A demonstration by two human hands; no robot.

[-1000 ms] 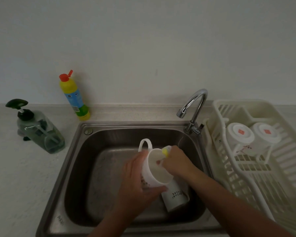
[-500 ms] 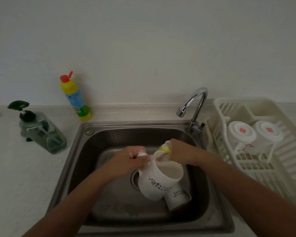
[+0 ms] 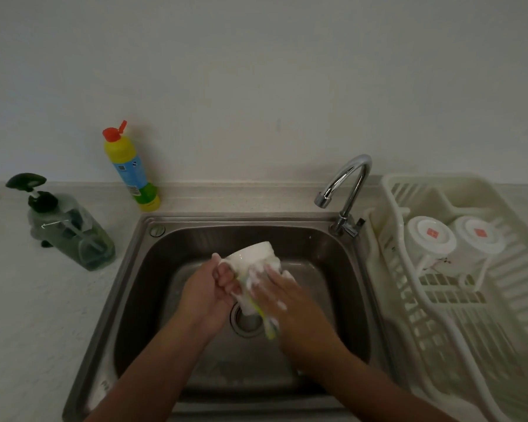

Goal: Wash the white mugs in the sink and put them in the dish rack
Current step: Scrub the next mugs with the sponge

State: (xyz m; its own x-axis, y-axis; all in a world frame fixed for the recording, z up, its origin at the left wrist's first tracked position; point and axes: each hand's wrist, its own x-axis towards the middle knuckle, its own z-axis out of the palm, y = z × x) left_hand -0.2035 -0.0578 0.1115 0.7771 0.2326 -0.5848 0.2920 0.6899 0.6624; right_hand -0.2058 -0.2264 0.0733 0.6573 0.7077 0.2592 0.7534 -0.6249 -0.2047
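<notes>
White ceramic mug hangs base-up over the drain of the stainless steel sink, the left hand curled through its handle, evidently so its wall is offered to the right hand, whose fairly straight, foamy fingers press a yellow-green sponge against it. Basin walls stand well apart and the chrome tap sits clear behind. The cream plastic dish rack, just past the right rim, keeps open slats before two upturned white mugs.
</notes>
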